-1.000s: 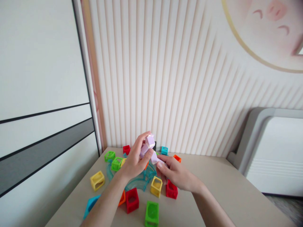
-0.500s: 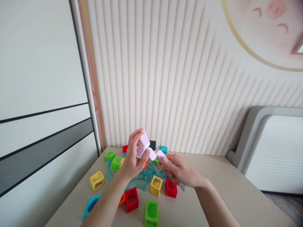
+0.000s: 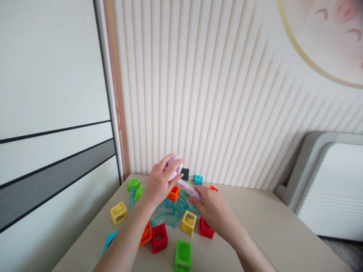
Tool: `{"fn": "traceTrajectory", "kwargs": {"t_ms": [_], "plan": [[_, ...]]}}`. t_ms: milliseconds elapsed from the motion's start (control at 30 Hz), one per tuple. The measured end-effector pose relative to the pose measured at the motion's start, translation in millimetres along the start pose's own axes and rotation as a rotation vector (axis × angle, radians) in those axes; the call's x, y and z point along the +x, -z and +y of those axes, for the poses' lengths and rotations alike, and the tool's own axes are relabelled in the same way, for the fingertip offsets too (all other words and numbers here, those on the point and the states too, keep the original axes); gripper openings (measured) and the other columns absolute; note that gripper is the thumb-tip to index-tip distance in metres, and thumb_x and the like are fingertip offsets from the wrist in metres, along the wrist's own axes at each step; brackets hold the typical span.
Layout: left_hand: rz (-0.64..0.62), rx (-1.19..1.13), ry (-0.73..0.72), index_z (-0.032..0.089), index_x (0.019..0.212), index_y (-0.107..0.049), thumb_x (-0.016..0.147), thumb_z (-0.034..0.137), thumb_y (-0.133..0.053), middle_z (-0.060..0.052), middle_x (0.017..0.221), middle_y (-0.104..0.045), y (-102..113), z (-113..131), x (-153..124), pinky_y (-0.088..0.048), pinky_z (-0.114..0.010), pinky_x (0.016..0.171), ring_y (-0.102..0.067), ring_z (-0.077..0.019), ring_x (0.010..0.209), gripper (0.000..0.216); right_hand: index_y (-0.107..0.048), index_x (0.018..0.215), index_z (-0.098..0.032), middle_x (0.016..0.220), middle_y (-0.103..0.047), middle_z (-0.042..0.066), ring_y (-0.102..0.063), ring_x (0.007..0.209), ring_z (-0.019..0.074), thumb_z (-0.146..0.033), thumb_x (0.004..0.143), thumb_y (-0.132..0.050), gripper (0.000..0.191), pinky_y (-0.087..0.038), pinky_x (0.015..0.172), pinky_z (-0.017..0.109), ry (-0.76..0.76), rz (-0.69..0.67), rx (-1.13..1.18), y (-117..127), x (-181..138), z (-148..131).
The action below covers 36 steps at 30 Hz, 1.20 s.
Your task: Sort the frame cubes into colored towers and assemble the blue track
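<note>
Since half a second ago, our left hand [image 3: 159, 183] has rolled over so its back faces us, and the lilac segmented toy [image 3: 186, 187] runs straighter between our hands. That hand curls round the far end while our right hand [image 3: 214, 204] grips the near end, holding it raised over the table [image 3: 255, 215]. Twisting against a joint might bind or part a segment; smooth, shiny faces could slip too, dropping it onto the hollow orange cube [image 3: 174, 193] or translucent, curved blue track [image 3: 164, 219].
</note>
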<state>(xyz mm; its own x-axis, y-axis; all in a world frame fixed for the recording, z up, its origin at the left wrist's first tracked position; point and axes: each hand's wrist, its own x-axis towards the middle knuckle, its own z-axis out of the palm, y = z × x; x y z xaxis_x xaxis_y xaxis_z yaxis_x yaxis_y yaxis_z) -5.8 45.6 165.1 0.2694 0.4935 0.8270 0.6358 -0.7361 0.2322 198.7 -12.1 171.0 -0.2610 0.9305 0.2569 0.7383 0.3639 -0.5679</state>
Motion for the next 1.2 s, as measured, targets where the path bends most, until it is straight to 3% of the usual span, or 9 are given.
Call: {"fn": "traceTrajectory", "kwargs": {"t_ms": [67, 167, 400, 500, 567, 733, 933, 1033, 1200], "plan": [[0.018, -0.051, 0.041, 0.032, 0.14, -0.053, 0.098, 0.035, -0.055, -0.012, 0.144, -0.051, 2.9, -4.7, 0.1, -0.049, -0.046, 0.104, -0.06, -0.0282, 0.121, 0.042, -0.066, 0.098, -0.02, 0.088, -0.071, 0.006, -0.065, 0.078, 0.0201, -0.032, 0.098, -0.055, 0.016, -0.036, 0.063, 0.026, 0.026, 0.045, -0.11, 6.6, -2.2, -4.6], [-0.017, -0.144, 0.013, 0.031, 0.14, -0.055, 0.099, 0.034, -0.053, -0.012, 0.146, -0.05, 7.5, -5.9, -0.7, -0.047, -0.044, 0.107, -0.058, -0.0278, 0.126, 0.041, -0.066, 0.09, -0.02, 0.078, -0.069, 0.004, -0.06, 0.067, 0.016, -0.041, 0.102, -0.048, 0.03, -0.033, 0.059, 0.025, 0.104, -0.027, -0.053, 16.3, -4.3, -7.4], [-0.404, -0.238, -0.19, 0.036, 0.139, -0.057, 0.098, 0.035, -0.056, -0.008, 0.145, -0.056, 11.9, 7.7, -2.0, -0.049, -0.041, 0.106, -0.06, -0.0264, 0.125, 0.041, -0.064, 0.079, -0.018, 0.064, -0.05, -0.003, -0.04, 0.058, 0.0102, -0.058, 0.099, -0.047, 0.048, -0.031, 0.053, 0.022, 0.165, -0.296, 0.239, 42.1, -1.0, 17.0], [-0.405, -0.365, -0.181, 0.033, 0.139, -0.057, 0.099, 0.032, -0.054, -0.009, 0.145, -0.057, 8.1, 11.8, -3.2, -0.048, -0.039, 0.107, -0.057, -0.0263, 0.129, 0.04, -0.057, 0.077, -0.018, 0.061, -0.04, -0.006, -0.032, 0.054, 0.0087, -0.066, 0.096, -0.046, 0.052, -0.029, 0.049, 0.021, 0.087, -0.378, 0.447, 46.9, 0.2, 21.0], [-0.329, -0.51, -0.13, 0.03, 0.137, -0.059, 0.099, 0.032, -0.053, -0.01, 0.143, -0.058, 2.9, 15.2, -4.0, -0.047, -0.039, 0.109, -0.056, -0.0265, 0.131, 0.039, -0.048, 0.074, -0.021, 0.057, -0.031, -0.009, -0.023, 0.048, 0.0077, -0.071, 0.094, -0.043, 0.055, -0.022, 0.043, 0.021, -0.031, -0.357, 0.6, 45.4, -0.4, 18.0], [-0.119, -0.83, 0.303, 0.024, 0.128, -0.066, 0.099, 0.041, -0.053, -0.009, 0.133, -0.067, -15.7, 31.6, -4.1, -0.046, -0.04, 0.109, -0.059, -0.0273, 0.127, 0.036, -0.041, 0.07, -0.023, 0.055, -0.029, -0.008, -0.025, 0.048, 0.0085, -0.072, 0.093, -0.043, 0.055, -0.02, 0.043, 0.022, -0.052, -0.012, 0.674, 27.2, -0.8, 7.1], [-0.04, -1.294, 0.861, 0.02, 0.114, -0.072, 0.085, 0.052, -0.072, -0.007, 0.107, -0.077, -33.4, 46.3, -0.9, -0.056, -0.03, 0.083, -0.071, -0.0235, 0.099, 0.043, -0.047, 0.068, -0.022, 0.057, -0.043, -0.003, -0.04, 0.052, 0.0123, -0.065, 0.1, -0.032, 0.056, -0.031, 0.049, 0.023, 0.07, 0.332, 0.4, 0.4, 7.1, 17.7], [0.013, -1.444, 1.043, 0.018, 0.106, -0.072, 0.074, 0.045, -0.083, -0.004, 0.09, -0.077, -42.3, 49.2, -3.1, -0.055, -0.022, 0.067, -0.072, -0.0172, 0.079, 0.043, -0.059, 0.081, -0.02, 0.058, -0.055, 0.0, -0.05, 0.052, 0.0143, -0.06, 0.102, -0.029, 0.055, -0.035, 0.053, 0.024, 0.127, 0.415, 0.171, -11.6, 10.4, 26.0], [-0.086, -1.614, 1.334, 0.014, 0.076, -0.066, 0.078, 0.041, -0.08, -0.002, 0.064, -0.07, -58.5, 49.4, -8.4, -0.05, -0.023, 0.051, -0.069, -0.0176, 0.061, 0.031, -0.064, 0.107, -0.015, 0.078, -0.069, 0.01, -0.067, 0.073, 0.0226, -0.052, 0.105, -0.028, 0.051, -0.047, 0.068, 0.03, 0.244, 0.43, -0.089, -24.0, 15.8, 32.4]]}}
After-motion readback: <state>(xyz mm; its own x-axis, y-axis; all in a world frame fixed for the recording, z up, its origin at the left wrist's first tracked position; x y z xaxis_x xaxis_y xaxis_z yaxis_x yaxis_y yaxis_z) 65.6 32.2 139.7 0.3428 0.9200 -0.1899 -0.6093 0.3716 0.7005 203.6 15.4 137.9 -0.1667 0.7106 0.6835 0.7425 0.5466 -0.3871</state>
